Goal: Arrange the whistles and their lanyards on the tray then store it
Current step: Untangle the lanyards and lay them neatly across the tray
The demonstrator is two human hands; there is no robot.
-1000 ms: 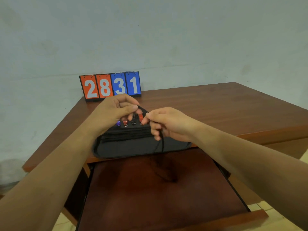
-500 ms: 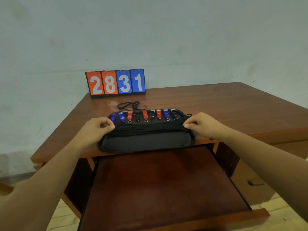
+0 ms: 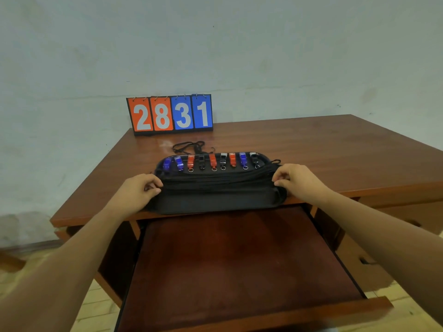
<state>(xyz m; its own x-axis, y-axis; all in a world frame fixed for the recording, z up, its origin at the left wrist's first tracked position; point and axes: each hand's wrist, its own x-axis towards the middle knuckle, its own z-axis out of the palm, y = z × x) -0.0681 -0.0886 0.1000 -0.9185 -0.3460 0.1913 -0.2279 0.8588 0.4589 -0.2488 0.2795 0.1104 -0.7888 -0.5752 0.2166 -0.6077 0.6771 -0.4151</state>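
A black oval tray (image 3: 215, 202) lies at the desk's front edge, above the open drawer. Along its far side stands a row of several whistles (image 3: 212, 160) in blue, orange and black. Black lanyards (image 3: 215, 182) lie stretched in a band across the tray's middle. My left hand (image 3: 136, 190) pinches the band's left end at the tray's left rim. My right hand (image 3: 294, 179) pinches the right end at the right rim. One loose black lanyard (image 3: 189, 146) lies on the desk just behind the tray.
A flip scoreboard (image 3: 170, 115) reading 2831 stands at the back of the brown desk (image 3: 335, 149) against the wall. A wide drawer (image 3: 239, 267) is pulled out below the tray, with nothing in it. A closed drawer with a handle (image 3: 365, 261) sits at the right.
One second ago both hands worked a lanyard together over the tray's middle. They have since moved apart to the tray's two ends, and the cord that hung down into the drawer lies on the tray.
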